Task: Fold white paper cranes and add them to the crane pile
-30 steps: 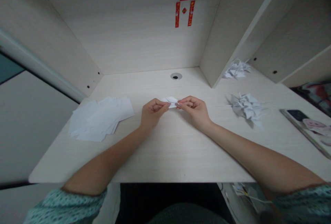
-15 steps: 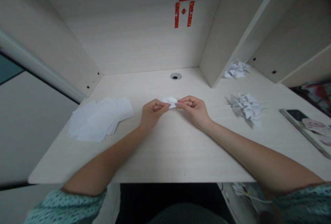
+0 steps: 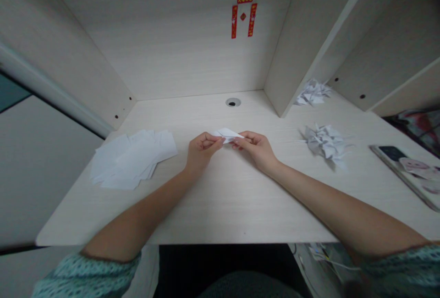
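Note:
A small folded piece of white paper point(image 3: 227, 133) is held between my two hands above the middle of the desk. My left hand point(image 3: 205, 149) pinches its left end between thumb and fingers. At the right end, my right hand point(image 3: 256, 149) grips the paper with its thumb on the near side and fingers curled behind. A pointed flap shows along the paper's upper edge; its lower part is partly covered by my fingertips. To the left of my left hand lies a spread pile of flat white paper sheets point(image 3: 132, 158).
Right of my hands sits a heap of folded white paper pieces point(image 3: 326, 142), with another heap point(image 3: 312, 92) behind the upright divider point(image 3: 292, 50). A phone point(image 3: 409, 169) lies at the right. The desk point(image 3: 213, 206) has a round cable hole point(image 3: 233, 102) near the back panel.
The right fingers have shifted slightly on the paper, with the hand a little lower. More of the paper's pointed right flap now shows. The left hand keeps its pinch.

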Motion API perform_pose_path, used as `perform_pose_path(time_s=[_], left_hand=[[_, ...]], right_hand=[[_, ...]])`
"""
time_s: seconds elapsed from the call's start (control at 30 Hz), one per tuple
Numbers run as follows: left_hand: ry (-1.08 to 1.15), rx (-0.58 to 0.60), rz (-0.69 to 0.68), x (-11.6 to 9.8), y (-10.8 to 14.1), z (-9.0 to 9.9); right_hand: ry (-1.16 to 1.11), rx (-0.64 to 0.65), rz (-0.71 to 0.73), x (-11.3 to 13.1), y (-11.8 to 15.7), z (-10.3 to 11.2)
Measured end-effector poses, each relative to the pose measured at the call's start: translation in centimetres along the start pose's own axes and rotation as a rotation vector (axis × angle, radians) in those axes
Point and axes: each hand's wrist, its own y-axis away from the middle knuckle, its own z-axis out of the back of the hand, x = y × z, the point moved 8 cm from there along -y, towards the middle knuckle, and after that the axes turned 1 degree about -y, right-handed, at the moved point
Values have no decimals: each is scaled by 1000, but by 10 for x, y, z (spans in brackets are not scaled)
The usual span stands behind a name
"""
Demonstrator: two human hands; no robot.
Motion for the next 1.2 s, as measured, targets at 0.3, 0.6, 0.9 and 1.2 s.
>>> perform_pose_path(time_s=[0.3,0.6,0.9,1.2], left_hand=[[-53,40,-45,-6,9,-6],[45,32,25,3,0,-3],[115,9,117,10,-7,0],[118,7,102,12,-12,5]], right_hand=[[33,31,-48,-3,6,-8],[44,38,-3,-1,1,-3],[25,124,-11,0,0,-7],[5,265,-2,-1,-1,-11]])
